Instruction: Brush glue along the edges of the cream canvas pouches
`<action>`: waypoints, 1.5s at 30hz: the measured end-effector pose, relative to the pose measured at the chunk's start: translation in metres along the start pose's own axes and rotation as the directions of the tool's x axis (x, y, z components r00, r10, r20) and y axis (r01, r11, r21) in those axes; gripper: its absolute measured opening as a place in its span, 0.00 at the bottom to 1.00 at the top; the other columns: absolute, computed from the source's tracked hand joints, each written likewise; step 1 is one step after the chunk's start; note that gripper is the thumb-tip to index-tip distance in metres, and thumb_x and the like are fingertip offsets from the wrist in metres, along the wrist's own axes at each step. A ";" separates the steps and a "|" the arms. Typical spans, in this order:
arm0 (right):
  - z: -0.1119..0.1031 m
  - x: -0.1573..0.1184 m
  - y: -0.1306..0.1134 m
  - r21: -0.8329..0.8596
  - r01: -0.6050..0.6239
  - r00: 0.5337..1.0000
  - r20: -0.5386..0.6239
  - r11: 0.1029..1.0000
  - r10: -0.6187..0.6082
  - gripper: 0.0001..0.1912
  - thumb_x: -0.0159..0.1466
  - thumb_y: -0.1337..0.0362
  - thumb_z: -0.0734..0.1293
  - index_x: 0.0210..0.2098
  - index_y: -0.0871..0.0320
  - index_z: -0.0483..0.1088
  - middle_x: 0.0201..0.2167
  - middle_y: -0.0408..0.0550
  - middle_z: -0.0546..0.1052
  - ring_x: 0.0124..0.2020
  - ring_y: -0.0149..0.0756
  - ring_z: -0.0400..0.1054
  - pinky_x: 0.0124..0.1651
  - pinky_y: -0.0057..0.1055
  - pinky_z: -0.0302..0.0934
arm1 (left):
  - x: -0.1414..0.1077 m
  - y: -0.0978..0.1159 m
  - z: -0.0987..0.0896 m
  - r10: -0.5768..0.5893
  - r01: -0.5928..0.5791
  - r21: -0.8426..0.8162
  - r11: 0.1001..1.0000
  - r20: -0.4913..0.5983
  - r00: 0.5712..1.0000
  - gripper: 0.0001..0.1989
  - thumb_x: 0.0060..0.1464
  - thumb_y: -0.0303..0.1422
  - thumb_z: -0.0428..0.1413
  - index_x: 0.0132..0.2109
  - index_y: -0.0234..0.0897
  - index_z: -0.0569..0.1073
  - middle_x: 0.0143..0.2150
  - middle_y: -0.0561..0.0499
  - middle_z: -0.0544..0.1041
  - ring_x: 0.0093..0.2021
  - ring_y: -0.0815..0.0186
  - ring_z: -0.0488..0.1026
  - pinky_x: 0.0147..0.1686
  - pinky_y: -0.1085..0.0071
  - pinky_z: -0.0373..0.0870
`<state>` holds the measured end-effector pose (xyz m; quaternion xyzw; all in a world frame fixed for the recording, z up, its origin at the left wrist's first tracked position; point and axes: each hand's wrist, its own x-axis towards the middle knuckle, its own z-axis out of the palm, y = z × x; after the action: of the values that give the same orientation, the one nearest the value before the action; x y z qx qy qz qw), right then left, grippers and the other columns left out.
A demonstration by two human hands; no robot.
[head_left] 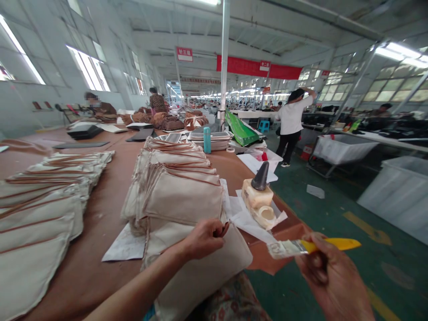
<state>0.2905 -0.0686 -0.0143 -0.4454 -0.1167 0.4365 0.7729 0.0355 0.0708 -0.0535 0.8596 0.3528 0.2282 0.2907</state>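
Note:
My left hand (205,238) is closed on the brown edge of a cream fabric panel (214,267), which hangs over the table's near edge. In my right hand (334,272) is a paintbrush (306,246) with a yellow handle, its pale-coated bristles pointing left. The brush is apart from the panel, out over the floor. Just beyond my left hand lies a thick overlapping stack of cream panels (187,194). A glue bottle (257,196) with a dark cone and a round opening stands on white paper at the table's right edge.
Another row of cream panels (43,214) lies along the left of the brown table (110,200). Farther back stand a teal bottle (207,140) and a green bag (244,129). White bins (397,191) line the right aisle, where a person in a white shirt (291,118) stands.

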 end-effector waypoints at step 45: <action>0.045 0.052 0.058 -0.375 0.276 0.875 0.480 0.885 -0.069 0.19 0.58 0.52 0.75 0.29 0.59 0.67 0.16 0.37 0.60 0.16 0.27 0.50 0.17 0.22 0.44 | -0.032 0.043 0.029 -0.141 0.117 -0.246 0.962 -0.084 0.986 0.16 0.42 0.17 0.47 0.30 0.35 0.77 0.30 0.53 0.71 0.34 0.68 0.69 0.33 0.76 0.59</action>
<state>0.2622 0.0111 -0.0446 -0.4786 -0.4276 0.4187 0.6424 0.0526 0.0125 -0.0520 0.7808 0.3922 0.2926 0.3886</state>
